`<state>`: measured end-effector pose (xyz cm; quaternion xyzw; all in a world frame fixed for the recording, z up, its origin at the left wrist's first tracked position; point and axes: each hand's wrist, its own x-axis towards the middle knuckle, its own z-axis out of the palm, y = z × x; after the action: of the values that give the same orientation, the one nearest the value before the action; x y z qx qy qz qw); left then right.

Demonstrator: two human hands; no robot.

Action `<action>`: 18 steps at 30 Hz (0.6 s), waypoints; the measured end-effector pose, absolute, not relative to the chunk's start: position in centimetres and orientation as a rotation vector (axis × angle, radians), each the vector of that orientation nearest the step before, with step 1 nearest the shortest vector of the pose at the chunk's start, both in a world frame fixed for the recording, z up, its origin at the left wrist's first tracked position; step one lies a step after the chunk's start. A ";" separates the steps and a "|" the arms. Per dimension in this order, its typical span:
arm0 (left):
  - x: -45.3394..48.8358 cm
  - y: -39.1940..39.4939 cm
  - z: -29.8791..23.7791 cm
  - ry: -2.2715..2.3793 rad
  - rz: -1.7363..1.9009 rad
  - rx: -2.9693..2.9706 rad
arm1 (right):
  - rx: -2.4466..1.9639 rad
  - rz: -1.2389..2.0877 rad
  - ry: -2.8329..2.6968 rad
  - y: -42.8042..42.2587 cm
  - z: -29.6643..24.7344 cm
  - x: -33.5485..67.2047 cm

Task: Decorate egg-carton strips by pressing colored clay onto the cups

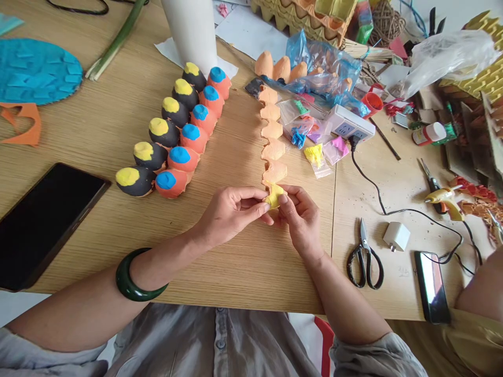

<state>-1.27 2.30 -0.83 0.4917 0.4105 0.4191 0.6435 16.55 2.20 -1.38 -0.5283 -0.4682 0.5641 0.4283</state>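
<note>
Yellow modelling clay (274,196) covers the near end of a narrow orange egg-carton strip (272,150). My left hand (236,209) pinches the clay's left side between thumb and fingers. From the right, my right hand (299,217) presses its thumb on the clay, with the fingers curled behind. The strip runs away from me, its other cups bare orange. To the left stands a double row of egg-carton cups: black ones (163,132) topped with yellow clay and red-orange ones (192,135) topped with blue.
Small bags hold yellow clay (314,155) and blue clay (298,137). A power strip (349,124), scissors (365,256), a glue gun (446,200) and a phone (432,288) lie right. A large black device (47,220) lies left. Another person's arm (483,288) is at right.
</note>
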 end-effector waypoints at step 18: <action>-1.1 2.5 -0.6 0.821 0.876 1.048 | -1.324 1.414 -1.153 2.2 -1.7 16.6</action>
<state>-1.08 2.49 -0.57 0.4702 0.3686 0.3929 0.6991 16.59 2.18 -1.69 -0.5303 -0.4620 0.5667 0.4293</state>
